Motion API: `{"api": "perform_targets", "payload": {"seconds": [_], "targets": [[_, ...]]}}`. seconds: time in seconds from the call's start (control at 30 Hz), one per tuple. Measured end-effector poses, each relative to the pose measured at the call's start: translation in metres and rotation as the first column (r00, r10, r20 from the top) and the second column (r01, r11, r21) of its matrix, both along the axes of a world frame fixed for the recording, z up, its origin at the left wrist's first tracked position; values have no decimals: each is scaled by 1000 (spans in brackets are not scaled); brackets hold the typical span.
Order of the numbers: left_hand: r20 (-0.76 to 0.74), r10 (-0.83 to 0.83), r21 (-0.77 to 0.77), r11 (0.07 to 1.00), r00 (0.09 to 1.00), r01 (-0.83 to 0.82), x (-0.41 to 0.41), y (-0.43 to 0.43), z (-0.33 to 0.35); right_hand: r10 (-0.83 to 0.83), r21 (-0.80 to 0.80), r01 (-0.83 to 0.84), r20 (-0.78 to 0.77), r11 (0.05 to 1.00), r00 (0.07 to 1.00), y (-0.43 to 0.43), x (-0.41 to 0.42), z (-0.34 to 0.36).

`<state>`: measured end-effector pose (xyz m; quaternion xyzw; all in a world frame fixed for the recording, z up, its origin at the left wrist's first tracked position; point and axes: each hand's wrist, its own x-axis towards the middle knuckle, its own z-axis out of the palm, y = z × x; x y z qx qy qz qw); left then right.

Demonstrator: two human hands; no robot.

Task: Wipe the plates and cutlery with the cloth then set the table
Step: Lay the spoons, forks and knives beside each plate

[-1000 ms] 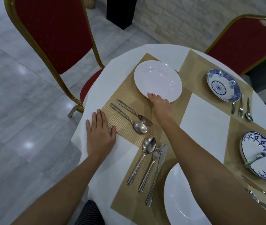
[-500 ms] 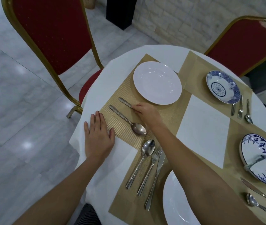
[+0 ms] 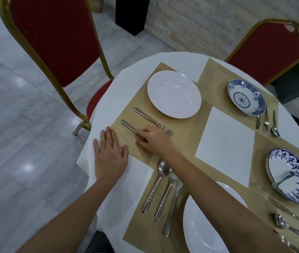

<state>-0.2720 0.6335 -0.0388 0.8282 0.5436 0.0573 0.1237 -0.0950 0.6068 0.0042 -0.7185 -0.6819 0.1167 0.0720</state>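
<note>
Left hand lies flat, fingers straight, on the placemat corner near the table edge; right hand pinches the spoon, just beside the fork.

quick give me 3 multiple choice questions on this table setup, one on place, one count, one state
1. The fork by the right hand lies: A on the far white plate B beside it, on the placemat C across the spoon
2. Blue-patterned plates in view: A one B four C two
3. The right hand: A grips the spoon B hangs free C lies flat, empty
Answers: 1 B, the fork rests on woven mat; 2 C, both at the right; 3 A, fingers curl over the handle.
</note>
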Motion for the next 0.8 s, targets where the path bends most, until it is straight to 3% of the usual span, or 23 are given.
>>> {"api": "perform_targets", "payload": {"seconds": [0.43, 0.57, 0.7, 0.8], "targets": [[8, -1, 4, 1000, 1000, 1, 1, 1, -4, -81, -11, 81, -24, 997, 996, 12, 23, -2], [1, -20, -29, 999, 1000, 20, 1, 1, 3, -156, 74, 159, -36, 985, 987, -7, 27, 15], [109, -134, 12, 991, 985, 134, 32, -4, 31, -262, 295, 237, 47, 926, 964, -55, 63, 41], [189, -263, 27, 964, 946, 263, 85, -19, 61, -410, 281, 359, 149, 890, 900, -107, 105, 54]]}}
